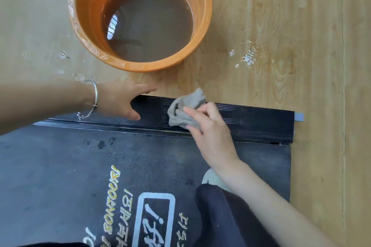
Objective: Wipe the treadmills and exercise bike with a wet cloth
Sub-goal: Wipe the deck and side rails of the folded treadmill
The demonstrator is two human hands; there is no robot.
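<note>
A treadmill lies below me: its dark belt carries printed white and yellow lettering, and a black ribbed side rail runs along its far edge. My right hand grips a crumpled grey wet cloth and presses it on the rail. My left hand, with a silver bangle on the wrist, rests on the rail's outer edge to the left of the cloth, fingers over the edge and thumb on top.
An orange bucket of murky brown water stands on the wooden floor just beyond the rail. Water splashes mark the floor at its right and left. Dark fabric, my clothing, covers part of the belt at the bottom.
</note>
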